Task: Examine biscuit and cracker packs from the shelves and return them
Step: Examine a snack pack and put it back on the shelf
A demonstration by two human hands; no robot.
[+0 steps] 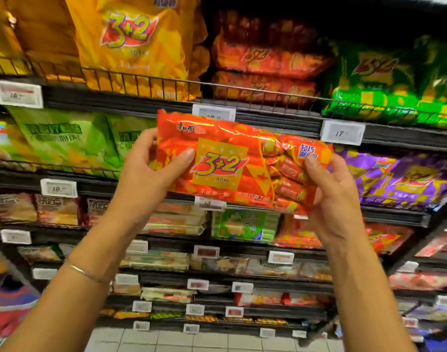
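Observation:
I hold a red and orange "3+2" cracker pack [232, 161] flat in front of the shelves, its printed face towards me. My left hand [151, 166] grips its left end, thumb on the front. My right hand [329, 189] grips the right end, thumb over the clear window that shows small wrapped packets. The pack hangs in the air just in front of the second shelf's edge.
The top shelf holds yellow "3+2" bags [131, 44], stacked red packs [265, 62] and green packs [395, 82] behind a wire rail [166, 82]. Purple packs [400, 179] lie to the right, green bags [65, 138] to the left. Lower shelves carry several smaller packs; tiled floor [166, 339] lies below.

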